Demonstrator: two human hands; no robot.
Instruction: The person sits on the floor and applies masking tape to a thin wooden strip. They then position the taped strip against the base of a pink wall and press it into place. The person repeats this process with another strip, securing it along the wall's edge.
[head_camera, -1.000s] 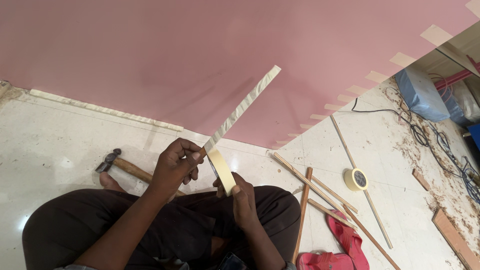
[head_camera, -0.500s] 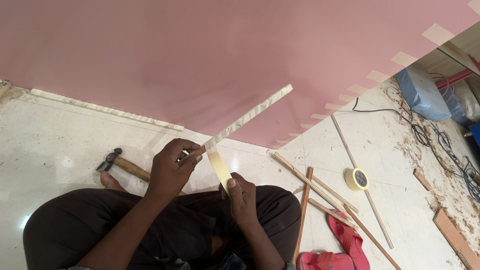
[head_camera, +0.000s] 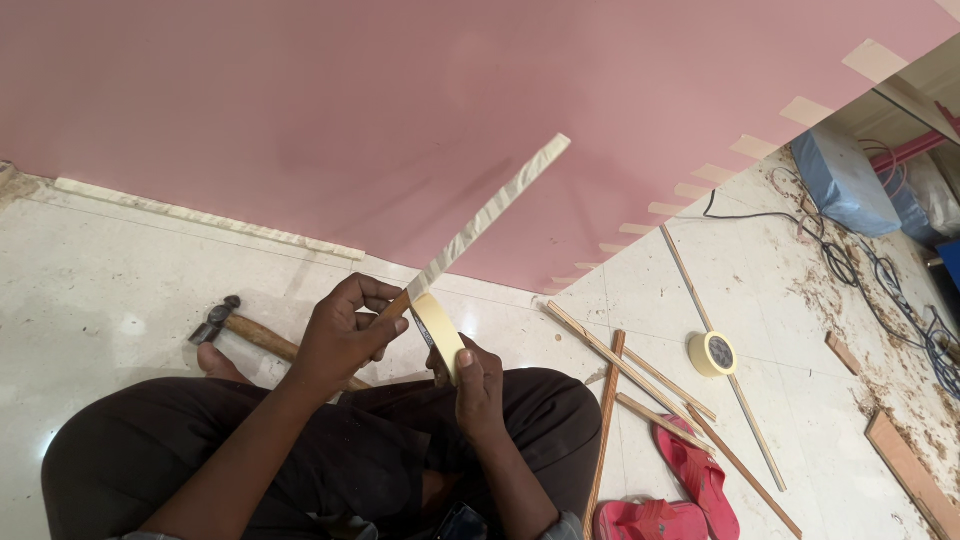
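Note:
I sit cross-legged on a pale marble floor. My left hand (head_camera: 340, 335) pinches the lower end of a thin wooden strip (head_camera: 490, 215) that slants up to the right, its face covered with pale tape. My right hand (head_camera: 475, 385) grips a roll of cream masking tape (head_camera: 438, 332), held against the strip's lower end beside my left fingers. Both hands hover above my dark-trousered knees.
A large pink panel (head_camera: 400, 120) with tape tabs along its edge lies ahead. A hammer (head_camera: 245, 330) rests by my left foot. Several wooden strips (head_camera: 640, 380), a second tape roll (head_camera: 712, 353), red sandals (head_camera: 695, 480), cables (head_camera: 860, 260) and sawdust lie to the right.
The strip's far end swung lower and then back up a little. The tape roll has stayed at the strip's lower end, and both hands keep their hold.

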